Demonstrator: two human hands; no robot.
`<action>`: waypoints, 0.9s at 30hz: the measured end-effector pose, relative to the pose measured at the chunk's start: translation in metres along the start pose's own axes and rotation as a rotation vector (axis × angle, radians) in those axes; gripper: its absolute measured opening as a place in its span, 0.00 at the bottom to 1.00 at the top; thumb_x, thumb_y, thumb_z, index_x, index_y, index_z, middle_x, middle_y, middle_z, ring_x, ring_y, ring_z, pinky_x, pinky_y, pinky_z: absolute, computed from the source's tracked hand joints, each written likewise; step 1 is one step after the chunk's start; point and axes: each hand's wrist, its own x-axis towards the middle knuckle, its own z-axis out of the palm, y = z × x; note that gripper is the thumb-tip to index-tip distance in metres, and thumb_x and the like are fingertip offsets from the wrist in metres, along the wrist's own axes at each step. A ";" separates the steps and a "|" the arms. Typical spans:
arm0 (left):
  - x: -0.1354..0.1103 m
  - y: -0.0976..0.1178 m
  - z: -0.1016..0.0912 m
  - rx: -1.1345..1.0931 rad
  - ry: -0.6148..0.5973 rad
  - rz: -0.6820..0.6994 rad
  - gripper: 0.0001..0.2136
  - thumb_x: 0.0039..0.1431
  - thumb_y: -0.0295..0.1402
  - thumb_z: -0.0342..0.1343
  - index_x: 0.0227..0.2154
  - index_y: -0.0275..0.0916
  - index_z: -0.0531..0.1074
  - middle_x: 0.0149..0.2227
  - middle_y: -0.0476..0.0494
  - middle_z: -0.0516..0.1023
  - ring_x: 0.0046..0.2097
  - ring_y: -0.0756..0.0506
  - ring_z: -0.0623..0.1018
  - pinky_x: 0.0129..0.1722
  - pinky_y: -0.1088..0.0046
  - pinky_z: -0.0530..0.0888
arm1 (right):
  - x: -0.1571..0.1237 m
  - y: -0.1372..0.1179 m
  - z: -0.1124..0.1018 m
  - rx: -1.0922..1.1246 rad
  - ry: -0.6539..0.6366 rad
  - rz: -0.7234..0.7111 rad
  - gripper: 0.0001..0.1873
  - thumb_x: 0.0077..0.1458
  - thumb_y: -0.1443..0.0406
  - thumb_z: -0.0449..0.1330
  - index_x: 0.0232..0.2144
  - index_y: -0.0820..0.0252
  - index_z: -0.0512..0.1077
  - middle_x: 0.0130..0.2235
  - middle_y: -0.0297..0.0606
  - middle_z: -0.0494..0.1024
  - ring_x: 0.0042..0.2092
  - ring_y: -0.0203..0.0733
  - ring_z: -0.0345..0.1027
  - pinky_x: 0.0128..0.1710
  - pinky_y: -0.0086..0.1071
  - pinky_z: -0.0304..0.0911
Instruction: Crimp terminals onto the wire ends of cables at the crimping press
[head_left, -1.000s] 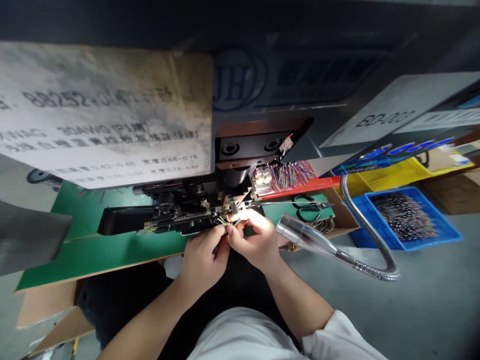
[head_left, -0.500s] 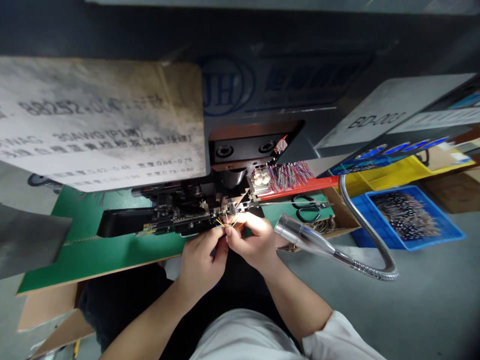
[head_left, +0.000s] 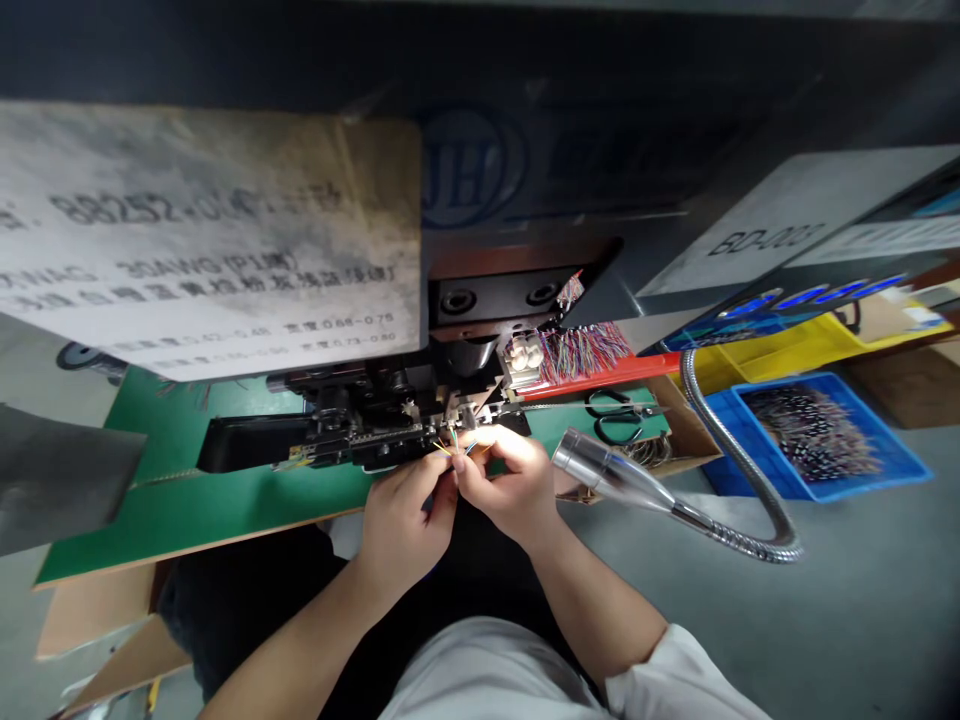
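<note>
Thin coloured wires (head_left: 454, 442), yellow, green, blue and orange among them, fan out between my two hands. My left hand (head_left: 409, 515) pinches them from the left with thumb and forefinger. From the right, my right hand (head_left: 510, 480) also pinches the wires, its fingertips almost touching the left ones. The wire tips point up at the metal crimping head (head_left: 465, 412) of a dark press machine (head_left: 465, 290), just beyond my fingers. Where the wires run below the fingertips is hidden by my hands.
A flexible metal lamp (head_left: 615, 470) reaches in right of my right hand. Black-handled scissors (head_left: 619, 415) lie on the green bench (head_left: 247, 515). Bundled wires (head_left: 585, 352) rest by a red strip. A blue bin (head_left: 900, 470) of wires stands at right, beside a yellow tray (head_left: 795, 350).
The view has shifted slightly. Among the wires between my fingertips, a green one now stands upright where a pale one showed before. Both hands keep nearly the same place and pinch.
</note>
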 end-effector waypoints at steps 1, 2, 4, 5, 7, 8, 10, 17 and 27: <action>-0.001 0.000 0.000 -0.001 -0.005 -0.006 0.08 0.63 0.26 0.54 0.43 0.41 0.74 0.36 0.47 0.83 0.35 0.48 0.82 0.38 0.76 0.76 | 0.000 0.000 0.000 0.011 -0.007 0.009 0.02 0.54 0.68 0.61 0.32 0.59 0.73 0.20 0.27 0.68 0.21 0.32 0.62 0.22 0.26 0.62; -0.001 0.000 0.001 -0.006 -0.007 -0.010 0.09 0.63 0.26 0.53 0.44 0.41 0.74 0.36 0.47 0.83 0.36 0.48 0.82 0.38 0.76 0.76 | 0.000 0.000 0.001 0.020 -0.009 0.017 0.01 0.53 0.69 0.60 0.31 0.59 0.73 0.20 0.28 0.69 0.21 0.32 0.63 0.22 0.26 0.62; -0.002 0.000 0.002 -0.021 -0.008 -0.010 0.11 0.63 0.26 0.54 0.45 0.42 0.74 0.38 0.46 0.84 0.38 0.47 0.83 0.39 0.76 0.77 | 0.000 0.000 0.001 0.026 0.007 0.030 0.02 0.52 0.70 0.59 0.29 0.59 0.71 0.21 0.28 0.70 0.21 0.33 0.63 0.23 0.27 0.62; -0.002 0.000 0.002 -0.031 -0.004 -0.005 0.11 0.63 0.25 0.54 0.46 0.42 0.74 0.40 0.46 0.84 0.38 0.47 0.83 0.40 0.75 0.77 | 0.000 0.000 0.002 0.026 0.016 0.037 0.02 0.52 0.70 0.59 0.28 0.59 0.71 0.21 0.29 0.70 0.21 0.33 0.63 0.23 0.27 0.62; -0.002 0.000 0.002 -0.048 0.003 0.004 0.11 0.62 0.25 0.54 0.45 0.42 0.74 0.42 0.45 0.84 0.39 0.47 0.83 0.41 0.75 0.77 | 0.000 -0.001 0.003 0.028 0.026 0.058 0.03 0.51 0.71 0.58 0.27 0.59 0.70 0.22 0.29 0.70 0.22 0.33 0.63 0.23 0.27 0.62; -0.002 0.000 0.002 -0.053 0.002 0.003 0.11 0.62 0.25 0.54 0.45 0.42 0.74 0.42 0.45 0.84 0.39 0.47 0.83 0.41 0.75 0.77 | 0.001 -0.001 0.003 0.029 0.029 0.069 0.03 0.50 0.71 0.58 0.27 0.59 0.70 0.22 0.29 0.70 0.22 0.33 0.63 0.23 0.26 0.62; -0.001 0.000 0.003 -0.054 -0.001 0.003 0.10 0.62 0.25 0.54 0.45 0.42 0.74 0.41 0.45 0.84 0.39 0.47 0.83 0.41 0.75 0.77 | 0.001 -0.002 0.003 0.030 0.036 0.077 0.03 0.50 0.71 0.58 0.26 0.59 0.69 0.22 0.29 0.69 0.22 0.33 0.63 0.23 0.27 0.63; 0.001 0.002 0.002 -0.024 0.012 0.001 0.09 0.61 0.25 0.55 0.43 0.41 0.74 0.38 0.47 0.84 0.38 0.47 0.83 0.39 0.75 0.77 | 0.001 -0.002 0.004 0.012 0.048 0.042 0.09 0.52 0.69 0.59 0.34 0.60 0.78 0.24 0.32 0.75 0.22 0.33 0.64 0.21 0.27 0.63; 0.005 0.007 -0.001 -0.034 0.005 -0.052 0.08 0.63 0.27 0.54 0.42 0.40 0.74 0.38 0.45 0.84 0.38 0.47 0.83 0.41 0.75 0.78 | 0.004 -0.002 0.002 -0.047 0.063 0.003 0.06 0.54 0.68 0.60 0.32 0.59 0.78 0.19 0.29 0.68 0.21 0.33 0.60 0.21 0.27 0.61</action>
